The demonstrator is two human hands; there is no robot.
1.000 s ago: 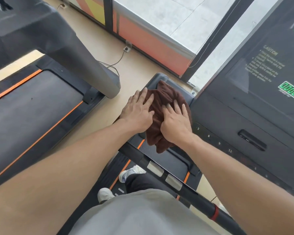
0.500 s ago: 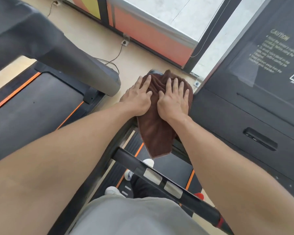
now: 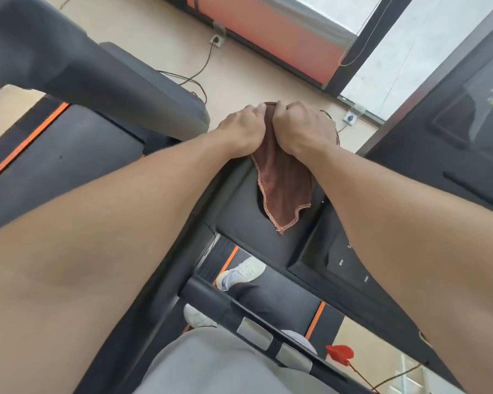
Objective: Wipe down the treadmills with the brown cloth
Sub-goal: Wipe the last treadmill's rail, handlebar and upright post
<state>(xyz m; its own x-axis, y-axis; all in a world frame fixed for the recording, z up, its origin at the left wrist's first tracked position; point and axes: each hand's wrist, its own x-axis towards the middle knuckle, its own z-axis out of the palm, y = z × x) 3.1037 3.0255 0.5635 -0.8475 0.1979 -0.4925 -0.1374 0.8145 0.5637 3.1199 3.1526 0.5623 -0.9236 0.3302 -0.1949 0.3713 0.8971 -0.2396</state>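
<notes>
The brown cloth lies over the far edge of the dark treadmill console ledge in front of me, one pink-stitched corner pointing back toward me. My left hand and my right hand sit side by side on the cloth's far end. Both have their fingers curled down over the ledge's far edge, gripping the cloth there. The fingertips are hidden behind the edge.
The console panel rises at the right. A front handlebar with grey pads crosses below my arms. A second treadmill with orange stripes stands at the left, its grey arm close by. Power cables trail over the floor toward the window.
Both hands slid the cloth forward to the ledge's far edge. Their fingers, flat on the cloth before, now curl over that edge. The view has leaned forward and down.
</notes>
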